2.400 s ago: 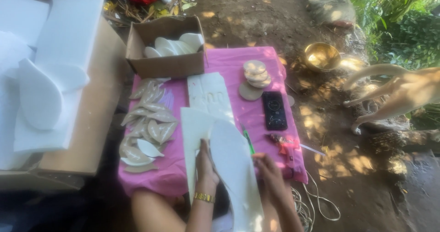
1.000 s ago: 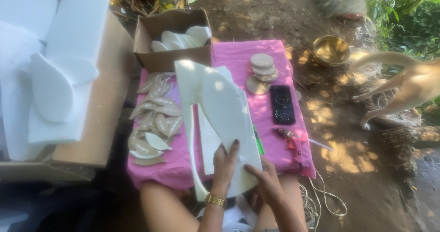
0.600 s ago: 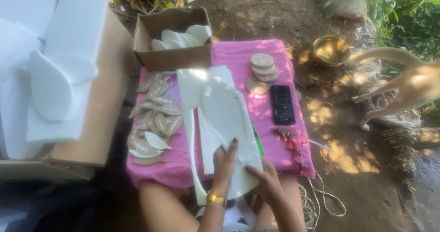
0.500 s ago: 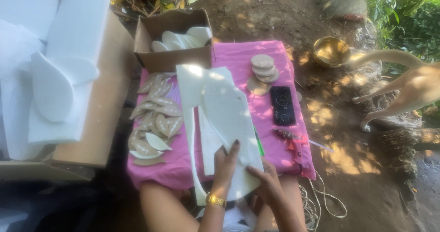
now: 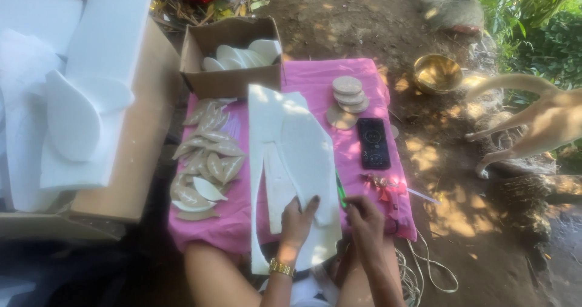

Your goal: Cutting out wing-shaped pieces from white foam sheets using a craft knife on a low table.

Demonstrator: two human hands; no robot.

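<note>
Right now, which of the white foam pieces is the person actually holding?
The long white foam sheet with cut-out gaps, lying down the pink cloth. The left hand presses on it; the other foam pieces sit untouched in the cardboard boxes.

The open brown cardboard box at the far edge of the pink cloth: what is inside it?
The open brown cardboard box holds several white leaf-shaped foam cutouts, overlapping and leaning toward its right end. Its front wall hides their lower parts and the box bottom, so an exact count is impossible.
</note>
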